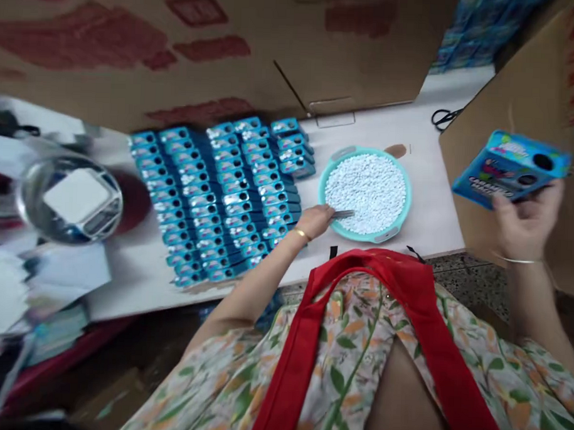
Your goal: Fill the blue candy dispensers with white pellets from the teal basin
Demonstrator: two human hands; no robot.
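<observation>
A turquoise basin (406, 210) with two handles stands on the white table, filled with small pale-blue pellets (366, 189). At its lower left rim, my left hand (315, 221) is closed on a slim metal utensil (343, 214). The utensil's end lies over the pellets, and its exact kind is too small to make out. Out to the right, my right hand (529, 214) grips a blue printed carton (502, 169), held tilted in the air with dark round spots on its narrow side. My right thumb presses on the carton's lower edge.
Rows of similar blue cartons (231, 200) stand left of the basin. Large cardboard boxes (217, 56) rise behind, and an open cardboard box (508, 91) is at right. Black scissors (445, 119) lie near it. A metal bowl (26, 199) holding a white scale stands far left.
</observation>
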